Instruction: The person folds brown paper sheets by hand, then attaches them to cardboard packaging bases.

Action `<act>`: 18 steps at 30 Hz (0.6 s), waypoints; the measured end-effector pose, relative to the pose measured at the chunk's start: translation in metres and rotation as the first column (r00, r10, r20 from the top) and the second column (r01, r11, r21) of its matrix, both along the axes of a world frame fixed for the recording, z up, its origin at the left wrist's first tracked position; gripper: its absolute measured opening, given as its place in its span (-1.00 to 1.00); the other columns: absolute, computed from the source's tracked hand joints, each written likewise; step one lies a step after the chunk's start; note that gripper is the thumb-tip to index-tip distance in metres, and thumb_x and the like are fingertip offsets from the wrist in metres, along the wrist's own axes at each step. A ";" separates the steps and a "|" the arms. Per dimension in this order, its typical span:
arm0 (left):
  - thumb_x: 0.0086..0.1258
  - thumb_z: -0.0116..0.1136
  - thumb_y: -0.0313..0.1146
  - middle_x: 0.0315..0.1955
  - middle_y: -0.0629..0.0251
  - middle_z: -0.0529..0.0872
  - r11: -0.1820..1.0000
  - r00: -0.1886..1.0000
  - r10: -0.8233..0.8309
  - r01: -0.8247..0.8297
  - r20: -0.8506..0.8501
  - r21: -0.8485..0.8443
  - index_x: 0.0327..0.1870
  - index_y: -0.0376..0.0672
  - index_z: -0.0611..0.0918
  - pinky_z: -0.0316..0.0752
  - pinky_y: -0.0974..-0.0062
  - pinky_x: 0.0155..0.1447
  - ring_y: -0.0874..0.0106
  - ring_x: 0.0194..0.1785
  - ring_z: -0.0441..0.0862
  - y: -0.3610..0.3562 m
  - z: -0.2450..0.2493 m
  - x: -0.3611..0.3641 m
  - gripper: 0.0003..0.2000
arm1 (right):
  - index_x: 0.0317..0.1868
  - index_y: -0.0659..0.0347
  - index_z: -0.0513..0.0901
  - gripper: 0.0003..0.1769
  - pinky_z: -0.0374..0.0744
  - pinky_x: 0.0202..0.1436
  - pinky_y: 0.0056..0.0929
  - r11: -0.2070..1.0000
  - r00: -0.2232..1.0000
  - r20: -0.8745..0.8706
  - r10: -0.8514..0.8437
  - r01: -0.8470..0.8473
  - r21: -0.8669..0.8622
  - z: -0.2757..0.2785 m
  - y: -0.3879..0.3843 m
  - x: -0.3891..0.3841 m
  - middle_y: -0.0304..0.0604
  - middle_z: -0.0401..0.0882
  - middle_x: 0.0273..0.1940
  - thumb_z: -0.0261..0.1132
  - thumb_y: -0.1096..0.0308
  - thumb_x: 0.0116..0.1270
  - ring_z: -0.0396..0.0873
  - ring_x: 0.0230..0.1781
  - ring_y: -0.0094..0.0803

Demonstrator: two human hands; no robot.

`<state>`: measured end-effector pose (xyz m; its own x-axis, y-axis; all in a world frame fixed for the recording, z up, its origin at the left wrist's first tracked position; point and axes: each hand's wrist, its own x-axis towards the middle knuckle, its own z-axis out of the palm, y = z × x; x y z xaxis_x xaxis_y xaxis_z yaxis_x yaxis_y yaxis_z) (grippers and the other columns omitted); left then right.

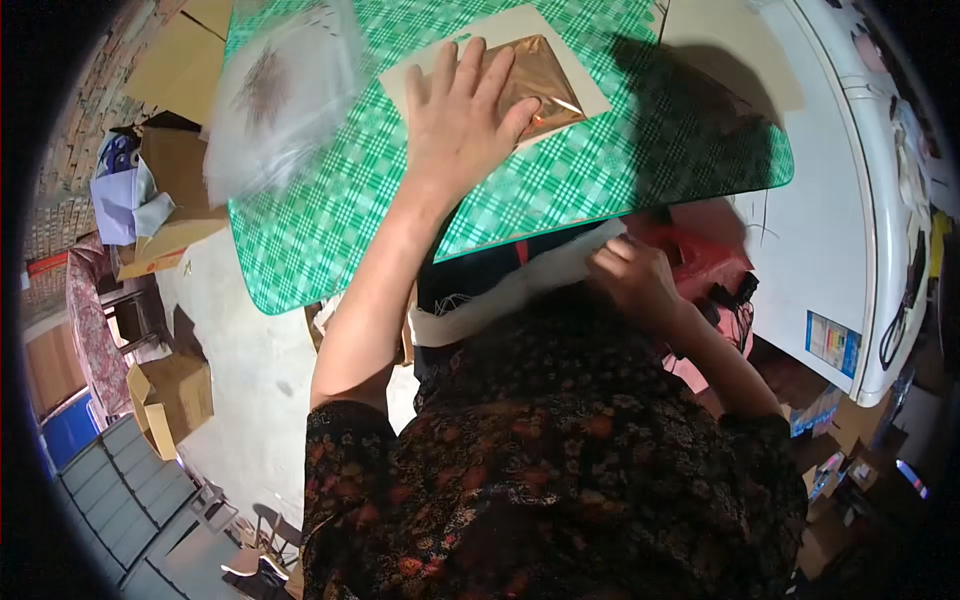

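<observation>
My left hand (pixel 455 125) lies flat with fingers spread on a shiny copper-coloured foil sheet (pixel 550 75). Under the foil is a larger cream card (pixel 590 95), resting on a green checked tabletop (pixel 330 225). My right hand (pixel 637 283) is below the table's front edge, close to my body, its fingers curled. Beside those fingers ends a whitish strip (pixel 500 300) that runs across my lap. What the curled fingers hold is hidden.
Clear plastic bags (pixel 285 100) lie on the table's left side. An open cardboard box (pixel 175 190) stands further left, and another box (pixel 175 395) is on the floor. A white appliance (pixel 810 240) stands at right, near a red plastic bag (pixel 705 245).
</observation>
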<state>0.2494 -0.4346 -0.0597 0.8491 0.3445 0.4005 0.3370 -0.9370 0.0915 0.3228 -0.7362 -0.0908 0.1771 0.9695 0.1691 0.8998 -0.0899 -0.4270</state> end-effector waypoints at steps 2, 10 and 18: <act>0.64 -0.08 0.31 0.65 0.14 0.36 1.000 1.000 0.005 -0.005 0.013 0.004 0.65 0.13 0.43 -0.08 -0.24 0.70 0.05 0.73 0.17 -0.001 -0.004 0.001 -0.31 | -0.22 0.09 0.70 -0.91 0.65 -0.20 -0.09 0.992 0.999 -0.031 -0.044 0.048 0.118 -0.014 0.009 0.002 -0.21 0.57 -0.27 0.42 0.37 0.28 0.64 -0.20 -0.10; 0.60 -0.08 0.36 0.64 0.16 0.38 0.998 1.000 0.004 -0.005 0.012 0.058 0.66 0.12 0.41 -0.04 -0.14 0.67 0.09 0.71 0.19 0.007 -0.008 0.002 -0.25 | -0.27 0.15 0.66 -0.93 0.60 -0.06 -0.12 0.950 0.941 -0.193 0.279 -0.241 0.197 -0.050 0.070 -0.043 -0.16 0.53 -0.27 0.41 0.42 0.29 0.59 -0.11 -0.11; 0.64 -0.10 0.29 0.66 0.01 0.30 0.994 1.000 0.020 -0.022 -0.020 -0.104 0.68 -0.02 0.37 -0.14 -0.21 0.73 -0.03 0.74 0.12 -0.002 -0.004 0.003 -0.25 | -0.09 0.14 0.64 -0.90 0.55 0.07 -0.13 0.950 0.887 -0.357 0.293 -0.314 -0.001 -0.035 0.088 -0.056 -0.13 0.57 -0.18 0.35 0.42 0.43 0.58 -0.03 -0.08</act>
<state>0.2523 -0.4364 -0.0636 0.8480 0.4017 0.3458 0.3594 -0.9153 0.1818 0.2665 -0.6485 -0.1258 -0.0896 0.9916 0.0936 0.6815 0.1296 -0.7202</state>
